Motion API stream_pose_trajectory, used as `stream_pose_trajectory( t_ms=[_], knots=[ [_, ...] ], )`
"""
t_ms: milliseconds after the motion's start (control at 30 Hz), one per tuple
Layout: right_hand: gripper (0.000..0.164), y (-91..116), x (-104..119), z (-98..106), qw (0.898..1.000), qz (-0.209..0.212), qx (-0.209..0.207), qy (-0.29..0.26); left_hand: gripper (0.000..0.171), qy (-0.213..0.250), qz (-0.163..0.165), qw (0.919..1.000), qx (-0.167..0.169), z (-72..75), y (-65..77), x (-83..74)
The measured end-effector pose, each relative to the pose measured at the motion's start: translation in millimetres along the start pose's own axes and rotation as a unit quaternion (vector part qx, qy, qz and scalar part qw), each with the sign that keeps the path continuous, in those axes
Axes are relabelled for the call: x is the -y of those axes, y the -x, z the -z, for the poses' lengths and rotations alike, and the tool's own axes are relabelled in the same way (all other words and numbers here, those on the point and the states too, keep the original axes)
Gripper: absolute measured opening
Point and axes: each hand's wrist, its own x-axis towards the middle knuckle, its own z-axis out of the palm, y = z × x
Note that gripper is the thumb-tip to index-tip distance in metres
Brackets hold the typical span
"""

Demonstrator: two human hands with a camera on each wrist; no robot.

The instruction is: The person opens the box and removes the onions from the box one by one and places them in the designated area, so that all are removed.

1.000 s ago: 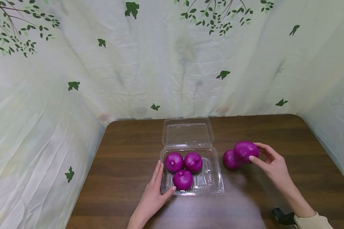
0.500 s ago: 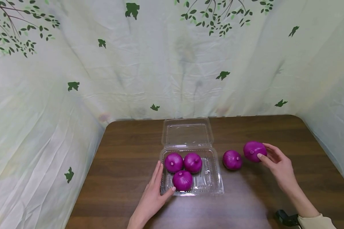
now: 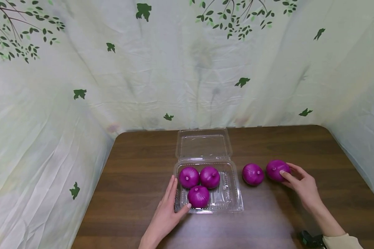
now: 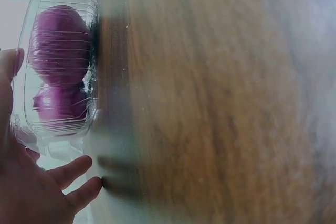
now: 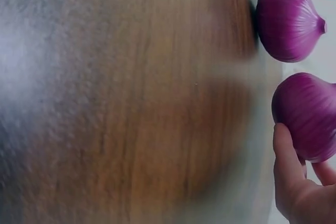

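Note:
My right hand (image 3: 304, 188) grips a red onion (image 3: 275, 168) between thumb and fingers, close over the table, right of the container. Just left of it a second red onion (image 3: 252, 174) sits on the wood; the right wrist view shows a narrow gap between that onion (image 5: 287, 22) and the held one (image 5: 304, 114). A clear plastic clamshell container (image 3: 237, 193) lies in the middle with 3 red onions (image 3: 199, 196) in its base. My left hand (image 3: 165, 216) rests at its left side and front left corner, fingers fairly straight and thumb spread.
The container's clear lid (image 3: 204, 145) is folded back toward the far table edge. A brown wooden table (image 3: 137, 155) carries everything. Behind it and at both sides hangs a pale curtain (image 3: 187, 69) with leaf prints. A dark device (image 3: 311, 239) sits at my right wrist.
My right hand has moved the onion right, away from the onion on the table, then lowered it slightly toward the table. My left hand and the container have stayed put.

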Motion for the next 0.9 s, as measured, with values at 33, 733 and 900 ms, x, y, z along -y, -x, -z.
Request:
stream_pose_trajectory(
  t_ms=[33, 733, 900],
  knots=[
    [0.065, 0.0, -0.5, -0.5, 1.000, -0.003, 0.000, 0.004, 0.097, 0.000, 0.000, 1.0000, 0.000, 0.1, 0.0, -0.1],
    [0.070, 1.4, -7.1, -3.4, 0.998, -0.058, 0.022, 0.021, 0.098, -0.005, 0.011, 0.9999, 0.007, -0.4, -0.1, 0.7],
    [0.070, 0.8, -5.3, -2.6, 0.998, -0.056, 0.023, 0.032, 0.097, -0.006, 0.009, 0.9999, 0.004, -0.2, -0.2, 0.2]
  ],
)
